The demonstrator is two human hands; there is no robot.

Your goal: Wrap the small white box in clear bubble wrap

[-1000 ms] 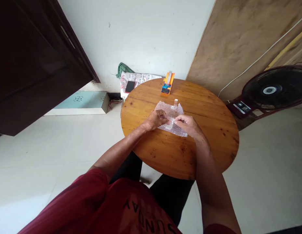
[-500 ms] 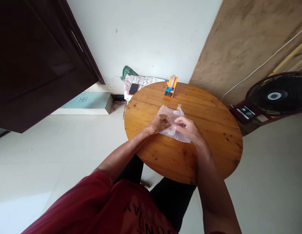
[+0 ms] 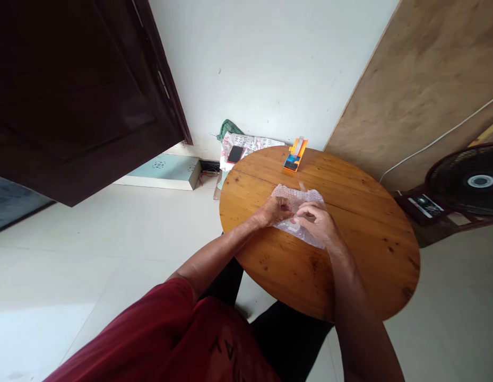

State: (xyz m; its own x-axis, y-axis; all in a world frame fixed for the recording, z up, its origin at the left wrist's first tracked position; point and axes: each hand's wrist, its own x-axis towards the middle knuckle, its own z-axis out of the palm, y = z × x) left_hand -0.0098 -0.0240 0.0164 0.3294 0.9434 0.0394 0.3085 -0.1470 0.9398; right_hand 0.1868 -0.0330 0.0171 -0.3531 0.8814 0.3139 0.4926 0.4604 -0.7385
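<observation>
A sheet of clear bubble wrap (image 3: 305, 197) lies on the round wooden table (image 3: 349, 249). My left hand (image 3: 276, 210) rests on its left part with the fingers curled onto the wrap. Close beside it, my right hand (image 3: 318, 223) is on the wrap too, fingers bent and pinching at it near the left hand's fingertips. A small pale item seems to lie under the wrap between the hands, too hidden to name. At the table's far edge lies an orange and blue tape dispenser (image 3: 294, 154).
A dark wooden door (image 3: 83, 90) stands at the left. Beyond the table on the floor lie printed paper with a dark phone (image 3: 234, 154), a green bag (image 3: 229, 129) and a pale green box (image 3: 162, 171). A black fan (image 3: 471, 180) stands at the right beside a plywood board (image 3: 421, 79).
The view has swung to the left, so the table sits further right in the picture. My two hands have drawn closer together on the bubble wrap and stay on it.
</observation>
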